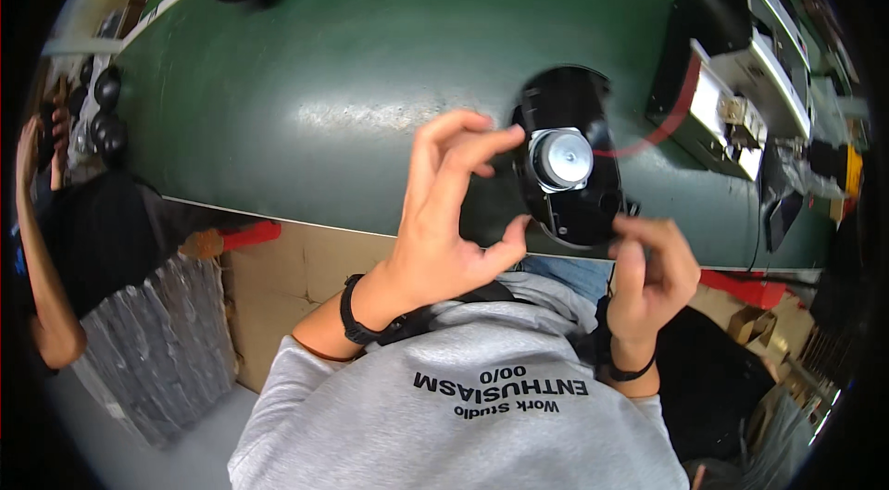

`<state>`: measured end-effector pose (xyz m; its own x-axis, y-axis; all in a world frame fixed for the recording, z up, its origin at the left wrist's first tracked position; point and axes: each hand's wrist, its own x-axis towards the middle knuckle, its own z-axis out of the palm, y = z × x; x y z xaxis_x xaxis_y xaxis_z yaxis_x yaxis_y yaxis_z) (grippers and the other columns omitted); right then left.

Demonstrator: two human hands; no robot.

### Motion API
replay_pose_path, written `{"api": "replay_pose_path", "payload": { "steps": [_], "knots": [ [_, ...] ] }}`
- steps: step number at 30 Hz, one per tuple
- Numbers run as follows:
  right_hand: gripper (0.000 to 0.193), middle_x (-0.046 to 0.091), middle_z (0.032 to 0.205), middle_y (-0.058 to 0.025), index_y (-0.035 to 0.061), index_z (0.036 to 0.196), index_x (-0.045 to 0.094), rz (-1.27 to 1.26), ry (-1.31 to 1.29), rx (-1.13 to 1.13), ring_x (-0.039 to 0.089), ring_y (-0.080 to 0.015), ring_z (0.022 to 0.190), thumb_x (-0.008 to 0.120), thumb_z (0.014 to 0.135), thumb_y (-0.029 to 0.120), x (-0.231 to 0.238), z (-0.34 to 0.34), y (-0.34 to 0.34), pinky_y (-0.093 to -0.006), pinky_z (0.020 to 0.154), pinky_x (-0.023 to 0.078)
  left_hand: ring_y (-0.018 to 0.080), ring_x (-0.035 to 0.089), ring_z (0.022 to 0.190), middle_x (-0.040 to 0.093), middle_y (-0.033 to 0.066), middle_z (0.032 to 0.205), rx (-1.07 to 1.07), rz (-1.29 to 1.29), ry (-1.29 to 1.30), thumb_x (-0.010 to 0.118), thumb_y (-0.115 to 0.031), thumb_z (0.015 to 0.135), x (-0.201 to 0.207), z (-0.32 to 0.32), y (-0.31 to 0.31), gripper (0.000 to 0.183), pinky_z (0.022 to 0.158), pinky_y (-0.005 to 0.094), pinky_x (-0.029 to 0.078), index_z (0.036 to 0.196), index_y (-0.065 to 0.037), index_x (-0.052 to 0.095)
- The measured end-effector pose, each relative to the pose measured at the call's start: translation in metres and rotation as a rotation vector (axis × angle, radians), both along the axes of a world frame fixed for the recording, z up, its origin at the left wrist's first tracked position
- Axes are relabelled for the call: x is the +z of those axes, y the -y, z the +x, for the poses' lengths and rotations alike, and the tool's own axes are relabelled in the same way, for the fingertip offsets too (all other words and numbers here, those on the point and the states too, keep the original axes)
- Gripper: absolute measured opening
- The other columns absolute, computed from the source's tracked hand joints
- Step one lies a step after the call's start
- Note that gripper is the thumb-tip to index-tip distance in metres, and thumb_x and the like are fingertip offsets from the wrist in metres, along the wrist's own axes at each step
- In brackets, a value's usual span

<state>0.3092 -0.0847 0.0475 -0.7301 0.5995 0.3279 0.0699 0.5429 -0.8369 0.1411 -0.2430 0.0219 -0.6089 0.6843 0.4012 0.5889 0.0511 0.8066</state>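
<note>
The oval shell (565, 94) is black and its speaker driver (563, 159) silver. The tabletop (370, 55) is dark green, edged in white. The sweatshirt (389, 425) is heathered grey with black lettering (501, 385).

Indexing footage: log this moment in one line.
left hand: spread, at black housing | right hand: at housing's lower right | silver round part: in housing

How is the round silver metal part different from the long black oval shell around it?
The round silver metal part is shiny and pale; the long black oval shell is dark. The silver part is smaller, the shell bigger. The silver part is circular, the shell stretched longer. Both have curved edges.
</note>
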Motion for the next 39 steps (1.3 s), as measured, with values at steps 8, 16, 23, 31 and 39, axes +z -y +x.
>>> {"api": "replay_pose_path", "payload": {
  "steps": [8,16,23,31,39],
  "knots": [
    [0.021,0.052,0.067,-0.0049,-0.0017,0.081,0.062,-0.288,-0.576,0.305,0.047,-0.0134,0.049,0.058,0.096,0.013,0.02,0.024,-0.042,-0.028,0.046,0.035,0.0358,0.056,0.126,0.052,0.0202,0.141,-0.071,-0.043,0.038,0.092,-0.018,0.064,0.015,0.003,-0.015,0.085,0.101,0.0454,0.05,0.14,-0.003,0.056],
    [0.005,0.064,0.083,-0.0096,-0.0062,0.09,0.066,0.038,-0.042,-0.115,0.052,-0.0118,0.067,0.067,0.085,-0.007,0.045,-0.007,-0.039,-0.0229,0.061,0.039,0.0332,0.061,0.116,0.056,0.0181,0.13,-0.098,0.022,-0.035,0.09,-0.011,0.06,-0.003,-0.013,-0.037,0.082,0.097,0.0414,0.053,0.136,-0.004,0.058],
    [0.016,0.073,0.089,-0.01,-0.003,0.094,0.074,0.145,0.123,-0.04,0.063,-0.0166,0.071,0.078,0.079,-0.005,0.041,-0.032,-0.029,-0.027,0.064,0.048,0.035,0.059,0.122,0.055,0.0193,0.136,-0.176,0.051,-0.013,0.089,-0.009,0.059,-0.001,-0.018,-0.039,0.088,0.102,0.0436,0.051,0.139,-0.003,0.054],
    [0.035,0.075,0.092,-0.0115,0.0042,0.102,0.073,0.422,0.342,0.007,0.071,-0.0284,0.076,0.089,0.072,0.014,0.04,-0.048,-0.021,-0.0356,0.068,0.056,0.0389,0.054,0.13,0.05,0.0173,0.145,-0.282,0.131,0.027,0.085,0.002,0.062,0.001,-0.018,-0.043,0.085,0.105,0.0436,0.051,0.14,-0.007,0.052],
    [0.042,0.075,0.085,-0.0122,0.0047,0.106,0.072,0.325,0.397,0.102,0.071,-0.0275,0.066,0.09,0.071,0.018,0.039,-0.058,-0.025,-0.0345,0.06,0.056,0.037,0.056,0.132,0.058,0.0203,0.142,-0.279,0.134,-0.028,0.088,-0.016,0.067,-0.008,-0.025,-0.039,0.086,0.11,0.0453,0.047,0.144,0.0,0.051]
  ]
}}
